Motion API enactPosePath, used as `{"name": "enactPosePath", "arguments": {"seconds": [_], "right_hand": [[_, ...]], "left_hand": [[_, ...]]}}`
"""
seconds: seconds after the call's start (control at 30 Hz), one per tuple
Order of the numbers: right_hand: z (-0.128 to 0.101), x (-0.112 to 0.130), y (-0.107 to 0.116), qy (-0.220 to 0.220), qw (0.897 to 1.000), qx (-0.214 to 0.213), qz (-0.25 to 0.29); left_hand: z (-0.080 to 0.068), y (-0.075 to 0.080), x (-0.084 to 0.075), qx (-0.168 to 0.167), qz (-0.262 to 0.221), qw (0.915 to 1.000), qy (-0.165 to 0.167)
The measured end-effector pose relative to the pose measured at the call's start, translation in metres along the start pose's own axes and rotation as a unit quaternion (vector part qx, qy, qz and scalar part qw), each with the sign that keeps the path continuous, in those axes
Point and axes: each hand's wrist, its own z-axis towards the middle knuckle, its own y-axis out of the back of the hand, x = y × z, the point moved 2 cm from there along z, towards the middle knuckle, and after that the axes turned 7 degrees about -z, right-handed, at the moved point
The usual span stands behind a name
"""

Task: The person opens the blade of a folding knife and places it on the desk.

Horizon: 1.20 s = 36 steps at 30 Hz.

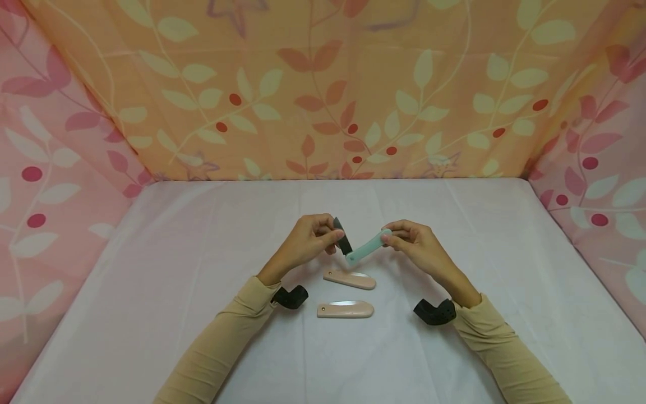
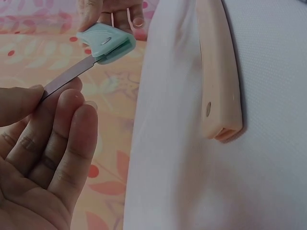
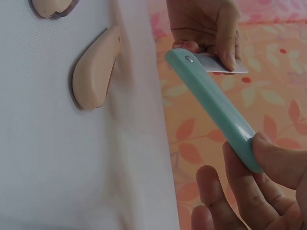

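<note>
In the middle of the head view your left hand (image 1: 307, 240) pinches the blade (image 1: 343, 237) of the green folding knife (image 1: 367, 247) between thumb and fingertips. The blade is partly swung out from the handle, which seems to be why you grip it flat, by its sides. To the right, your right hand (image 1: 415, 241) grasps the far end of the green handle, fingers curled around it, so the knife hangs in the air between both hands. Just below it two pink folding knives (image 1: 350, 279) (image 1: 345, 309) lie closed on the white table (image 1: 151, 292), near each other but apart. No container is in view.
</note>
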Motion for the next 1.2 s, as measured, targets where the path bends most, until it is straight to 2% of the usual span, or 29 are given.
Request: {"name": "enactPosePath", "arguments": {"seconds": [0.4, 0.73, 1.2], "right_hand": [[0.0, -0.002, 0.007, 0.005, 1.0, -0.007, 0.001], [0.0, -0.003, 0.011, 0.011, 1.0, -0.011, 0.022], [-0.002, 0.002, 0.006, 0.023, 1.0, 0.016, -0.015]], "left_hand": [[0.003, 0.002, 0.002, -0.012, -0.021, 0.9996, -0.01], [0.005, 0.004, 0.003, -0.01, -0.065, 0.9975, -0.024], [0.003, 0.007, 0.0, 0.004, -0.088, 0.9961, -0.005]]}}
